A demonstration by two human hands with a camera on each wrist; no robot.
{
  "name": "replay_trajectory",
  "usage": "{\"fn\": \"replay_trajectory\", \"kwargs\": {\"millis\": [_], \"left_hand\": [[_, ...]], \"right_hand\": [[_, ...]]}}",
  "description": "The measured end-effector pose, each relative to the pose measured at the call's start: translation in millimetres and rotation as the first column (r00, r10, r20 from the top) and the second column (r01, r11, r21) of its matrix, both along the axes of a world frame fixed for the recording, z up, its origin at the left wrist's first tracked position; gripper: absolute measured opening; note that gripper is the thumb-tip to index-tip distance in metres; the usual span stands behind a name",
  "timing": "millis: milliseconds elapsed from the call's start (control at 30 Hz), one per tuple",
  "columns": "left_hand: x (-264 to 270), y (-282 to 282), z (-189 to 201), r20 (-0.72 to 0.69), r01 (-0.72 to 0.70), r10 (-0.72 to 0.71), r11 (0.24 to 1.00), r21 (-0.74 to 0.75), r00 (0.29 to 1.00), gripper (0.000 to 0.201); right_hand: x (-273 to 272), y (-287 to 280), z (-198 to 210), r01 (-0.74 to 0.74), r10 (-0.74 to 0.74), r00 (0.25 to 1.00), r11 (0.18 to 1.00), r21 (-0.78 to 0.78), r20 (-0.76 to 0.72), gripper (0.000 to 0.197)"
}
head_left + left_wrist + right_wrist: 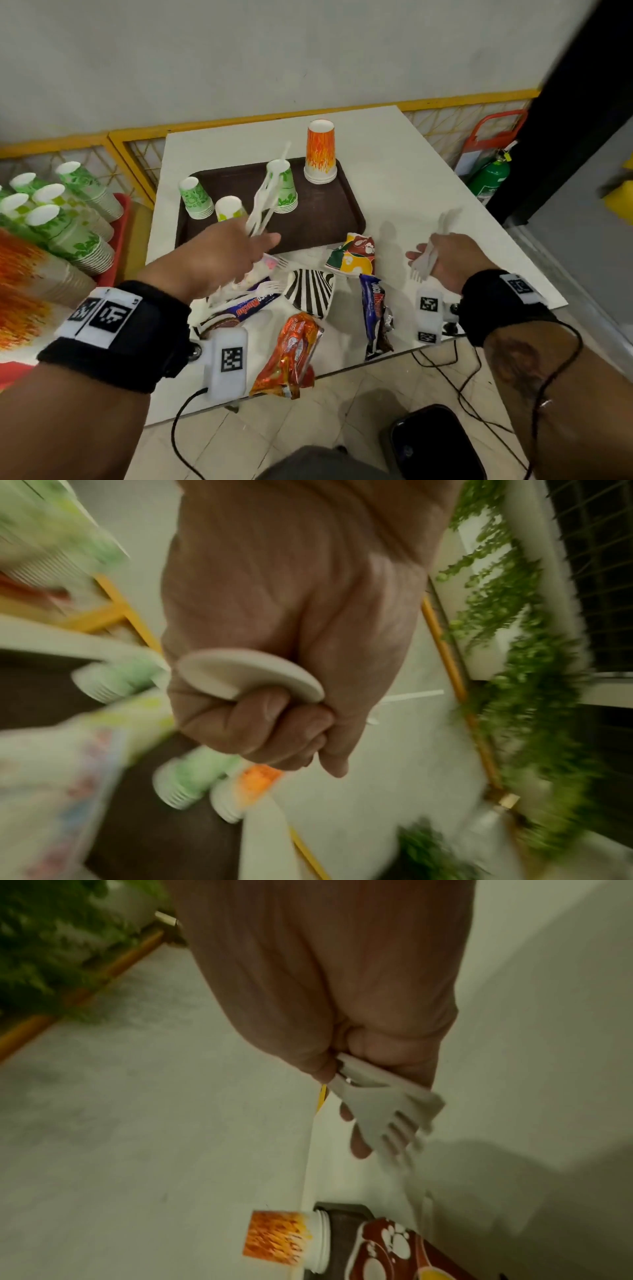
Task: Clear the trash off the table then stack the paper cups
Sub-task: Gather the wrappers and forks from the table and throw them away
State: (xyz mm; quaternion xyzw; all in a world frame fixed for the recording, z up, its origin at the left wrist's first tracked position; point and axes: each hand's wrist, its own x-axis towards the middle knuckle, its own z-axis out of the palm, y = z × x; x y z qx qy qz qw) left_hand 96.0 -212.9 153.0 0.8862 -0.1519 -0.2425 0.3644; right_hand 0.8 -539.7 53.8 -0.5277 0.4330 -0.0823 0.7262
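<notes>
My left hand (239, 246) grips a bundle of white plastic cutlery (269, 193) above the near edge of the brown tray (325, 219); a spoon bowl (246, 676) sticks out of the fist in the left wrist view. Over the table's right side, my right hand (442, 255) holds white plastic forks (426, 262), their tines (394, 1123) pointing away from the wrist. On the tray stand upside-down stacks of paper cups: an orange stack (321, 150) and green ones (284, 186) (195, 197). Snack wrappers (291, 353) (375, 318), crumpled paper cups (352, 255) (310, 291) and more forks (270, 286) lie on the white table (394, 164).
Tall stacks of green and orange paper cups (68, 222) sit on a red tray at the left. A black bin (435, 442) stands on the floor below the table's near edge. Cables hang from the wrists. A green extinguisher (489, 176) stands at the back right.
</notes>
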Motion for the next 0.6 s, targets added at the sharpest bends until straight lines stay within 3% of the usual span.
{"fn": "replay_trajectory", "kwargs": {"millis": [67,133,200,300,400,600], "left_hand": [[-13.1,-39.0,17.5,-0.066,0.094,-0.102,0.989,-0.115,0.993,0.027],[-28.5,-86.4,26.6,-0.163,0.169,-0.215,0.952,-0.255,0.963,0.026],[-44.2,-135.9,26.1,-0.225,0.250,-0.322,0.922,-0.295,0.920,0.027],[-77.6,-209.6,12.7,-0.347,0.399,-0.477,0.875,-0.275,0.807,0.021],[-124.7,-272.4,-14.2,-0.463,0.529,-0.557,0.824,-0.202,0.690,0.017],[-231.3,-346.7,-116.0,-0.699,0.750,-0.531,0.661,0.012,0.478,0.024]], "right_hand": [[-20.2,-4.0,6.5,0.102,-0.120,0.987,0.983,0.150,0.111,0.012],[-41.0,-6.7,13.6,0.170,-0.201,0.969,0.965,0.202,0.145,0.019],[-65.2,-12.2,14.7,0.239,-0.268,0.954,0.950,0.201,0.131,0.024],[-112.9,-23.9,8.1,0.323,-0.337,0.938,0.935,0.143,0.084,0.010],[-171.3,-33.8,-14.6,0.405,-0.420,0.906,0.895,0.187,0.049,0.009],[-282.0,-28.2,-102.6,0.597,-0.570,0.802,0.744,0.300,-0.180,0.028]]}}
